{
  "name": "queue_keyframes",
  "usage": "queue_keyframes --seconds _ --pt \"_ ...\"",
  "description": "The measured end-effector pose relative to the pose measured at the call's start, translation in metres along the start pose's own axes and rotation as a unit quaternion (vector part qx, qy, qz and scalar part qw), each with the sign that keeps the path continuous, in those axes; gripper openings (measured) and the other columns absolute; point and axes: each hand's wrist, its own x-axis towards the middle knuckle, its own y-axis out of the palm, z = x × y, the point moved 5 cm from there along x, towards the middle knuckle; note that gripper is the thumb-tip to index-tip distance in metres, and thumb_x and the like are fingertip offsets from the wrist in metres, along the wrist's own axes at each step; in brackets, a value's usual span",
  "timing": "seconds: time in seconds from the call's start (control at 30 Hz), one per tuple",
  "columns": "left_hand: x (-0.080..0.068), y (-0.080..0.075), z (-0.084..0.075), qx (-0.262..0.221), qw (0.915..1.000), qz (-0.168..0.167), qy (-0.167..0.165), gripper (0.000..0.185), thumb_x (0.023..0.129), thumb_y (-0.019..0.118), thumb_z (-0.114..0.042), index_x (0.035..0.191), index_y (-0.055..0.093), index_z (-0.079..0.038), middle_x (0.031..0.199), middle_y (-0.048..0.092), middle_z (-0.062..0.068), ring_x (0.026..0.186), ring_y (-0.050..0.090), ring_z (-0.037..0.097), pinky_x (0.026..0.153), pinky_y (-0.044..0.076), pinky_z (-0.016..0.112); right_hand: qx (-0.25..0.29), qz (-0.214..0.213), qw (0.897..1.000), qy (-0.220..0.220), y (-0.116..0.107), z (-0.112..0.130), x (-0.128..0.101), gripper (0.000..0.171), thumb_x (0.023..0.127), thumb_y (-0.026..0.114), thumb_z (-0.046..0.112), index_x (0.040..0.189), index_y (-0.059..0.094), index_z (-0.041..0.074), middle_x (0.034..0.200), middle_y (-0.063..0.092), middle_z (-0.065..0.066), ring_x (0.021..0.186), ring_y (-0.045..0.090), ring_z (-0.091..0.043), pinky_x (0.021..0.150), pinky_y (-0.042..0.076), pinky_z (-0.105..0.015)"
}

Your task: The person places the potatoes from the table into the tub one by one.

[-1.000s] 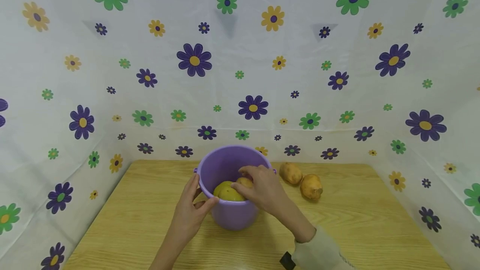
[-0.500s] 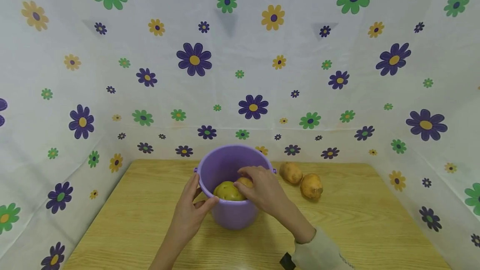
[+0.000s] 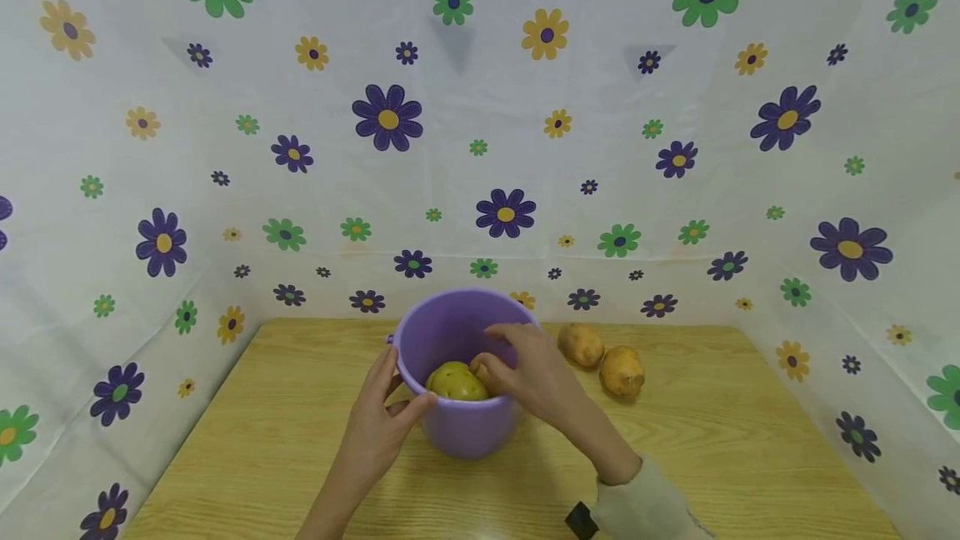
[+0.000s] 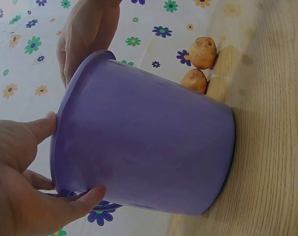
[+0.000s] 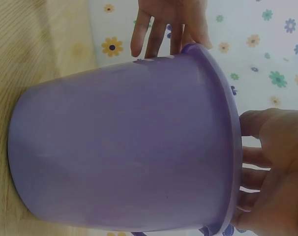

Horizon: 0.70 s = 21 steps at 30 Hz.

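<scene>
While a smooth purple bucket (image 4: pixel 144 137), round-rimmed and tapering toward its base, is standing upright on the wood-grained table (image 3: pixel 255 423), a glossy yellow-green round item (image 3: pixel 457 382) is lying inside it, and a tan one (image 3: pixel 492 382) is showing partly beneath the right hand (image 3: pixel 538 367). Two rough, lumpy brown potatoes (image 3: pixel 622 373) are resting just beside each other on the tabletop, to the right of the bucket. Flower-printed cloth (image 3: pixel 450 173), white and softly creased, is hanging behind and at both sides. The left hand (image 3: pixel 380 417) is holding the bucket at its left rim, its thumb lying at the near edge and its other fingers spreading along the outer side. From a pale sleeve (image 3: pixel 652 502), the right hand is arching over the right rim, fingers dipping inside; its thumb and index finger are standing loosely apart, and whether the hidden fingertips are touching the tan item, I cannot tell.
</scene>
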Motion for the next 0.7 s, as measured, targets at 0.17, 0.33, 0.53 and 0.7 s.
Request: queue_keyframes --seconds 0.17,0.33,0.53,0.7 --pt "0.001 0.0 0.0 -0.002 1.0 -0.002 0.002 0.091 0.095 0.077 -0.012 0.164 0.019 -0.002 0.171 0.014 0.016 0.146 0.037 0.043 0.106 0.054 0.042 0.02 -0.002 1.0 0.003 -0.007 -0.004 -0.002 0.034 0.095 0.077 0.014 0.124 0.069 -0.002 0.12 0.072 -0.015 0.113 0.066 -0.031 0.096 0.059 -0.048" --pt "0.0 0.0 0.0 -0.002 1.0 -0.003 0.003 0.091 0.095 0.077 -0.013 0.164 0.019 -0.001 0.171 0.014 0.016 0.145 0.038 0.044 0.104 0.055 0.036 0.011 -0.011 1.0 0.005 -0.015 -0.009 -0.004 0.034 0.095 0.077 0.015 0.125 0.07 0.0 0.12 0.072 -0.014 0.114 0.065 -0.03 0.098 0.058 -0.048" --pt "0.0 0.0 0.0 0.003 1.0 -0.004 -0.003 0.092 0.094 0.078 -0.014 0.163 0.019 0.0 0.171 0.013 0.016 0.145 0.038 0.044 0.104 0.055 0.033 0.01 -0.024 1.0 0.015 -0.025 -0.015 -0.007 0.035 0.096 0.076 0.017 0.126 0.069 0.001 0.124 0.071 -0.013 0.119 0.063 -0.031 0.101 0.056 -0.05" --pt "0.001 0.0 0.0 0.006 1.0 -0.004 -0.001 0.092 0.094 0.078 -0.014 0.163 0.019 0.0 0.171 0.013 0.016 0.145 0.038 0.043 0.105 0.055 0.035 0.013 -0.027 0.999 0.023 -0.031 -0.02 -0.009 0.035 0.097 0.075 0.015 0.127 0.068 0.0 0.123 0.07 -0.015 0.114 0.064 -0.032 0.092 0.059 -0.047"
